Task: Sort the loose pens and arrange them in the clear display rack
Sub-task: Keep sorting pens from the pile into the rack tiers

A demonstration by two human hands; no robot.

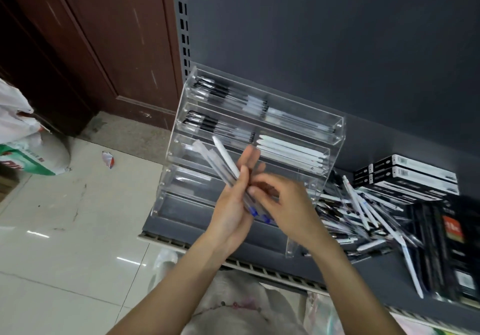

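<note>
We see the left hand (pixel 230 204) holding a bundle of pens (pixel 220 163) in front of the clear display rack (pixel 259 137), fingers straight up, thumb pressed across the barrels. The bundle lies across the left palm, long axis diagonal: pale tips point up and away toward the rack's middle tiers, blue caps (pixel 255 211) point down toward us, poking out below the palm. One white pen (pixel 226 156) sticks up highest in the bundle.

Right hand (pixel 283 202) sits just right of the bundle, fingers curled, fingertips pinching at the barrels near the left thumb; exact pen gripped we cannot tell, motion blur.

Rack stands on the dark shelf (pixel 376 264). Its top tiers hold black-capped pens lying lengthwise, a middle tier holds white pens (pixel 291 153) lying lengthwise. Right of the rack, a loose pen pile (pixel 363 212) lies on the shelf, pointing every way. Beyond the pile, black-and-white boxes (pixel 410 176).
</note>
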